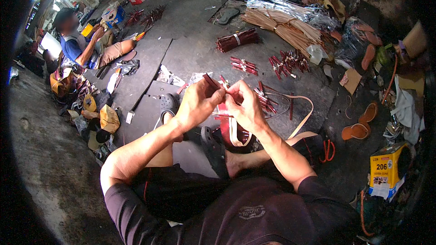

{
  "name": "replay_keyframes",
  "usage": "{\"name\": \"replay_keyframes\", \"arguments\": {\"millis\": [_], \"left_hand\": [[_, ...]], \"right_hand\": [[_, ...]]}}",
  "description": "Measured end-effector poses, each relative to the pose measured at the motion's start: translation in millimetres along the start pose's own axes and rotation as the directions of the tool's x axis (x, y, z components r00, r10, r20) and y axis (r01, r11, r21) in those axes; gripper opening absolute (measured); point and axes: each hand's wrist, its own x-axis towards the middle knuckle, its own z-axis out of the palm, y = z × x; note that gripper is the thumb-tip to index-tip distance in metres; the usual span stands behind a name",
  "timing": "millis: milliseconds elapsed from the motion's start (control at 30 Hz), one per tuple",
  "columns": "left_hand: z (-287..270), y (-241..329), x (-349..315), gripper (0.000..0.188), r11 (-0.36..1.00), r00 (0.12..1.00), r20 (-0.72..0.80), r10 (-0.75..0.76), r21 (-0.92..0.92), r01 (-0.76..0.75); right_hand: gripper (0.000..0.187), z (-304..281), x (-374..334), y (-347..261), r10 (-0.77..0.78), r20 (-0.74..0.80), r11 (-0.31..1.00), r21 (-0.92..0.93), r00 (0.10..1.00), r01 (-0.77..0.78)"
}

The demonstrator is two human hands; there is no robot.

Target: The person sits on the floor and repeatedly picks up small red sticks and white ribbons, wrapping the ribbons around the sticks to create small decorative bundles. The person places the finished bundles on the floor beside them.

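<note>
My left hand is closed on a short dark red strap, whose end sticks up past the fingers. Thumb and fingers pinched, my right hand meets the left at its fingertips; what it grips there is hidden. Just below the hands lies a red sheet or piece, and a beige strip loops over it. Beyond the hands are piles of short dark red straps with small pale bits on them, and a looser pile sits to their right.
A tied dark red bundle and long tan strips lie farther off. At right are orange sandals, red-handled scissors and a yellow can. Another person sits at far left, near a cluttered heap.
</note>
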Motion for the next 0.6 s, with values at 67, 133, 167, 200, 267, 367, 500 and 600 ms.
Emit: {"name": "replay_keyframes", "arguments": {"millis": [67, 133, 167, 200, 267, 367, 500, 600], "left_hand": [[1.5, -5.5, 2.5, 0.037, 0.972, 0.998, 0.033, -0.05, -0.228, 0.056], [-3.6, 0.0, 4.5, 0.041, 0.92, 0.987, 0.107, -0.124, -0.36, 0.155], [-4.8, -1.8, 5.5, 0.044, 0.897, 0.985, 0.135, -0.108, -0.413, 0.155], [-5.1, -2.4, 6.2, 0.043, 0.887, 0.983, 0.144, -0.113, -0.432, 0.165], [-5.7, -3.4, 6.9, 0.042, 0.864, 0.979, 0.161, -0.122, -0.468, 0.185], [-4.1, -1.7, 7.2, 0.041, 0.843, 0.978, 0.173, -0.114, -0.504, 0.188], [-0.9, -3.0, 4.9, 0.038, 0.836, 0.984, 0.139, -0.114, -0.521, 0.171], [2.6, -0.9, 4.2, 0.034, 0.826, 0.989, 0.095, -0.117, -0.543, 0.15]], "right_hand": [[0.014, -0.2, 1.1, 7.2, 0.025, 0.012, 0.993, 0.116, 1.0, -0.026], [0.015, -8.9, 1.5, -3.8, 0.118, 0.07, 0.971, 0.202, 0.99, -0.13], [0.016, -12.3, 0.6, -13.4, 0.081, 0.059, 0.988, 0.13, 0.995, -0.088], [0.017, -12.8, -0.1, -20.5, -0.003, 0.0, 0.998, 0.055, 1.0, 0.003], [0.018, -12.3, -0.7, -28.5, -0.183, -0.098, 0.979, -0.108, 0.978, 0.172], [0.018, -17.2, -0.4, -21.3, -0.298, -0.059, 0.938, -0.205, 0.953, 0.281], [0.021, -18.7, 4.0, -22.0, -0.402, -0.015, 0.892, -0.233, 0.916, 0.388], [0.024, -19.8, 4.1, -22.5, -0.37, 0.0, 0.912, -0.192, 0.929, 0.363]]}}
